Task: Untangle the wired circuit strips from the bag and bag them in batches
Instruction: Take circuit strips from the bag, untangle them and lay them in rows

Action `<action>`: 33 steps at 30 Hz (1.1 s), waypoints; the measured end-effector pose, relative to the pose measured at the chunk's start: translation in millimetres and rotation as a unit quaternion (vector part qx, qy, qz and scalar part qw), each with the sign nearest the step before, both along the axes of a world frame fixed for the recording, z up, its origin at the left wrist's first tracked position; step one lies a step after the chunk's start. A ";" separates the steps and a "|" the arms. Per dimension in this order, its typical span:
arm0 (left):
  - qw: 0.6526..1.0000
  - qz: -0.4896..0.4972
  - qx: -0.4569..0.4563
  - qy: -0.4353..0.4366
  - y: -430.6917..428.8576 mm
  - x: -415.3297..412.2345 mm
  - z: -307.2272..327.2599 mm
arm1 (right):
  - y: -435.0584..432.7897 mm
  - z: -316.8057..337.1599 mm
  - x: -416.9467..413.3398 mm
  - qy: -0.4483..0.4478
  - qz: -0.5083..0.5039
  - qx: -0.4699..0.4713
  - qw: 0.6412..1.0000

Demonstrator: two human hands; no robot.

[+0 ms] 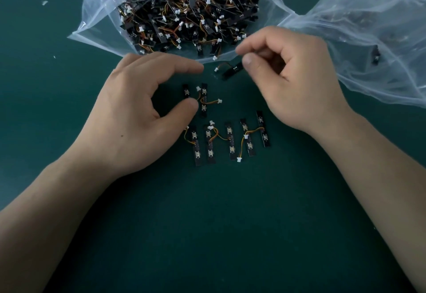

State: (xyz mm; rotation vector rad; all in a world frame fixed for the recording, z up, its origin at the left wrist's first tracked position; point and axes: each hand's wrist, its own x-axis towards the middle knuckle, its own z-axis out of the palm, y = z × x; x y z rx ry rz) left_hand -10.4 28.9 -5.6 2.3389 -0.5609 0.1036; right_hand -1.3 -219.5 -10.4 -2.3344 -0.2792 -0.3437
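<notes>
A large clear bag (96,27) lies open at the top, packed with tangled black circuit strips (184,13) with orange wires and white plugs. Several separated strips (230,140) lie in a row on the green mat, and two more strips (203,99) lie above the row. My left hand (138,113) hovers over those two with thumb and forefinger spread; the thumb tip is beside their wire. My right hand (292,80) has curled fingers and pinches the end of one strip (231,70) just above the mat at the bag's mouth, its plug hanging to the left.
A second clear plastic bag (380,39) lies crumpled at the right, with one dark strip (375,56) visible inside it. Small white scraps (44,2) lie on the green mat (207,223) at the far left.
</notes>
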 end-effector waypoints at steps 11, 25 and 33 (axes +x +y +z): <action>0.999 -0.044 0.003 0.006 -0.6 -1.1 -1.4 | -2.0 -5.8 3.0 0.036 -0.032 -0.074 0.996; 0.999 -0.045 0.017 0.005 -0.3 -0.6 -2.4 | -15.7 2.9 3.5 0.101 0.059 -0.088 0.989; 0.999 -0.042 0.016 0.004 -1.3 -1.3 -2.5 | -14.3 0.8 2.7 0.065 0.088 -0.089 0.990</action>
